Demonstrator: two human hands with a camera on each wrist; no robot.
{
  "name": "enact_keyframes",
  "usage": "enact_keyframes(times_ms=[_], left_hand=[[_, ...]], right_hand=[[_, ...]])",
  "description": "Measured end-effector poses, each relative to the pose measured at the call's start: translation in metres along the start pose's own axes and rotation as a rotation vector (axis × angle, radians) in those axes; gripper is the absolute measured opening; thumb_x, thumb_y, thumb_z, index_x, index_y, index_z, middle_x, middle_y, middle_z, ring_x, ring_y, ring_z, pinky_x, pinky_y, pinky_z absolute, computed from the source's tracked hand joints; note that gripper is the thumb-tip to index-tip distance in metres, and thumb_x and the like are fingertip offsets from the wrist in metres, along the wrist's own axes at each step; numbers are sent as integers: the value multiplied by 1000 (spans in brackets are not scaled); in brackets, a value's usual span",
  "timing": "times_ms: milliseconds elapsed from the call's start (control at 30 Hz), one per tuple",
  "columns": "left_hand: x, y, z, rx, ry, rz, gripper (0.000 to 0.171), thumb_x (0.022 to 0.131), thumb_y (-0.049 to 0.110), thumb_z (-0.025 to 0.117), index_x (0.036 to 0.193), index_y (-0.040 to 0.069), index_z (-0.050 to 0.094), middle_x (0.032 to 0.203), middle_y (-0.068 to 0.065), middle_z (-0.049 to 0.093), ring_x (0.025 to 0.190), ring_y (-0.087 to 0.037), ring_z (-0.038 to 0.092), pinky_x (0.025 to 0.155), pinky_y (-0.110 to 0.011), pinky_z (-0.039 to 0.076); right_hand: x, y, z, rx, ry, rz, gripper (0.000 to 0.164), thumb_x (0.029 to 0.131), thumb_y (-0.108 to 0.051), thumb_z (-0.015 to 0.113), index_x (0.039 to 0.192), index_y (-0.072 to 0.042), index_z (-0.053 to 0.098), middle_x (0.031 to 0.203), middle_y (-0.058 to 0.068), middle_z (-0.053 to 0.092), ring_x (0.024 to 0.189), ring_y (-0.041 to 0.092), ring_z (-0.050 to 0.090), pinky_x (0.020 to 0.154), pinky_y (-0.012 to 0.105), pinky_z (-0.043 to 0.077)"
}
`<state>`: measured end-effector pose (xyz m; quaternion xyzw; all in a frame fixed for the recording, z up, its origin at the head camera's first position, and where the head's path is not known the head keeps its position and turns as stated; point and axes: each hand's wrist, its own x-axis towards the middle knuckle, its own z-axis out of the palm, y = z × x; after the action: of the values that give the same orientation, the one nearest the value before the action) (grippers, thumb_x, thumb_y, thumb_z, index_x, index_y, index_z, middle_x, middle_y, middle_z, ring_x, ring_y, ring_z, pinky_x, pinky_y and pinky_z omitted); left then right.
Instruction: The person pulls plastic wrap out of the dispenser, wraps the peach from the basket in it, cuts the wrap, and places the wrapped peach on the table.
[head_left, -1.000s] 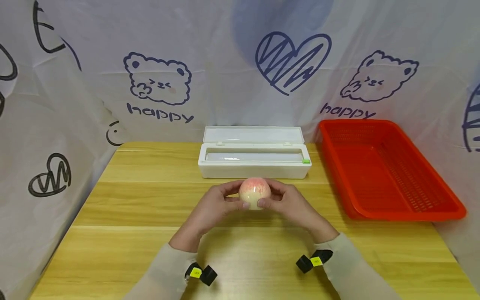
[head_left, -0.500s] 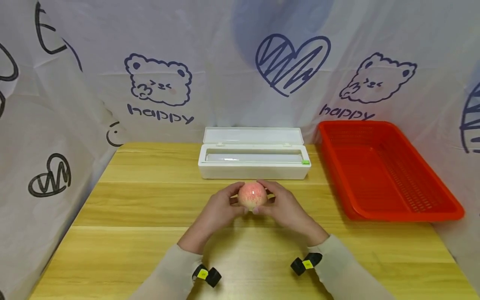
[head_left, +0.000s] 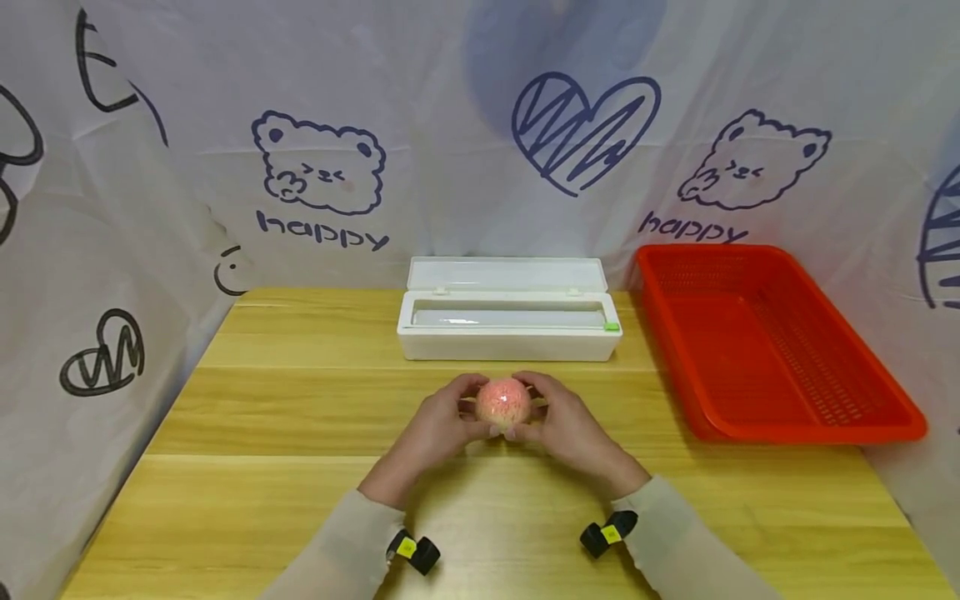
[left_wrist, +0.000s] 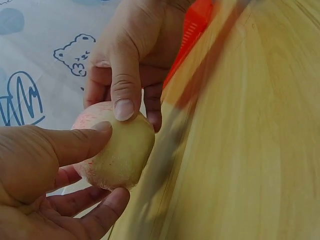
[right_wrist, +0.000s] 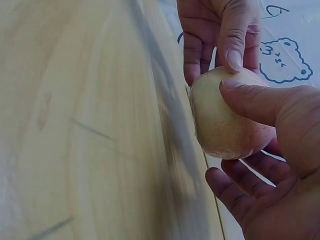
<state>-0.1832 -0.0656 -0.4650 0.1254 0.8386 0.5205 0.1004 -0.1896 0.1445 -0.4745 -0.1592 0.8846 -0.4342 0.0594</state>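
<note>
Between both hands is a pink-and-cream peach (head_left: 503, 402), its skin glossy with what looks like clear film, wrinkled along the underside in the wrist views. My left hand (head_left: 438, 429) grips its left side, the thumb pressing the pale face and fingers curled round behind and below. From the other side my right hand (head_left: 570, 433) holds it the same way, and the two thumb tips nearly meet on the near side. The right wrist view shows the peach (right_wrist: 225, 115) close over the table, both thumbs on it. Some far-side fingers are hidden behind the fruit.
Just beyond the hands stands a white cling film dispenser (head_left: 510, 346), lid raised, with a roll inside and a green slider (head_left: 612, 327) at its right end. A red plastic basket (head_left: 697, 392) sits at the right. Printed cloth (head_left: 465, 167) hangs behind the wooden table (head_left: 247, 517).
The peach has come slightly lower and nearer to me in both hands. It has turned, so its pink top now faces the head camera where more cream showed before.
</note>
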Motion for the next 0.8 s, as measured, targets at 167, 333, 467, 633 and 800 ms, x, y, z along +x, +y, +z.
enact_keyframes(times_ms=[167,333,467,633,800], left_hand=[[0,-2,1,11,3,-3,63,80,20,79,135,14,49,128,-6,58,106,-19,59,86,-39,54],[-1,-2,1,5,2,-10,62,80,18,79,134,13,49,128,-6,58,105,-19,60,85,-38,54],[-1,-4,2,3,-1,-9,63,80,19,79,135,12,48,128,-6,58,106,-19,60,87,-39,53],[-3,-5,2,11,-6,-4,63,80,20,79,135,13,48,129,-7,57,108,-20,59,89,-41,52],[-4,-4,2,20,-11,-2,65,81,18,79,136,12,46,129,-8,57,109,-20,59,89,-41,53]], right_hand=[[0,-1,1,12,-1,0,78,73,-22,85,140,-15,44,123,3,54,99,17,59,84,36,55],[-1,0,3,21,-3,19,79,72,-24,85,139,-16,45,122,3,54,95,16,59,81,35,55],[-2,1,4,24,-1,25,79,72,-24,86,139,-17,45,121,2,54,96,17,59,82,35,55],[-2,3,5,25,0,19,79,71,-24,86,139,-18,45,121,2,54,97,18,59,82,37,55],[-3,3,5,25,-6,10,81,71,-24,86,140,-18,43,122,2,53,96,18,58,81,36,54]])
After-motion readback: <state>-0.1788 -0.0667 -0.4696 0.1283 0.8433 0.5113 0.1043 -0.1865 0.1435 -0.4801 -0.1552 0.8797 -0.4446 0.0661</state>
